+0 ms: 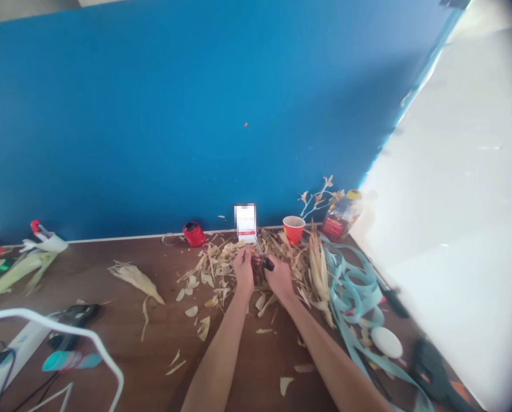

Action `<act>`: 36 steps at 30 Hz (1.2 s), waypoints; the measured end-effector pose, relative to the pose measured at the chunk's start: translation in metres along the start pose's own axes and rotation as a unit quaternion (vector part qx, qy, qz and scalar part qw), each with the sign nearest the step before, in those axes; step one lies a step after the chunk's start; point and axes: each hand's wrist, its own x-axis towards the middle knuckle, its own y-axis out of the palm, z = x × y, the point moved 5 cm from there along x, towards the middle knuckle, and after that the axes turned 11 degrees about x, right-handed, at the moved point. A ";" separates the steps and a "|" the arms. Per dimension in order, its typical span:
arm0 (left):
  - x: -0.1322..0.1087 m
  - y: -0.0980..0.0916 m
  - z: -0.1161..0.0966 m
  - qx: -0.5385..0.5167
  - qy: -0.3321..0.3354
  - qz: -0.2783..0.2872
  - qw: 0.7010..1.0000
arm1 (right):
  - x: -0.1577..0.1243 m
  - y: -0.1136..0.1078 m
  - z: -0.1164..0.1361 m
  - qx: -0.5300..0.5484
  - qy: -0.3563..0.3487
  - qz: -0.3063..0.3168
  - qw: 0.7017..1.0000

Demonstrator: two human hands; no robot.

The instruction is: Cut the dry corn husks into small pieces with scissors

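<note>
Both hands are close together over a heap of dry husk pieces [215, 260] on the brown table. Black-handled scissors [268, 263] are in my right hand [278, 273], their blades pointing up and left. My left hand [243, 266] is closed just left of them, its fingers pinched; what they hold is too small to make out. Right behind the hands a phone [246, 220] stands upright with its screen lit. Cut husk scraps [204, 328] lie around the forearms.
A red paper cup [294, 230], a bottle [341, 214] and a husk bundle [319, 266] stand or lie right, beside tangled blue ribbon [354, 286]. Left are a red round object [194, 234], a loose husk [138, 280], a power strip [18, 355] and a white cable [67, 319].
</note>
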 end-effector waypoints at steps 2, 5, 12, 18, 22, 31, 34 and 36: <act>0.000 -0.001 0.000 0.003 0.002 -0.006 1.000 | 0.000 0.000 0.001 -0.004 0.000 -0.002 1.000; 0.001 -0.002 0.000 -0.008 0.000 -0.005 1.000 | -0.001 -0.001 0.002 -0.004 0.000 -0.001 1.000; 0.000 0.001 -0.005 -0.009 0.013 -0.003 1.000 | -0.001 -0.001 0.002 -0.003 0.024 0.001 1.000; -0.001 -0.001 -0.004 0.025 0.014 0.005 1.000 | -0.001 0.000 0.001 0.003 0.015 0.000 1.000; -0.003 -0.001 -0.004 0.038 0.010 0.010 0.999 | 0.000 0.001 -0.001 0.000 0.005 0.006 1.000; -0.004 0.002 -0.006 0.045 0.039 0.035 0.998 | -0.001 0.000 0.001 -0.017 0.001 0.005 1.000; -0.003 0.001 -0.003 0.054 0.029 0.032 0.998 | -0.001 -0.001 0.004 -0.012 -0.002 0.006 1.000; -0.002 0.000 -0.002 0.058 0.026 0.028 0.998 | -0.001 -0.001 0.004 -0.004 -0.002 0.007 1.000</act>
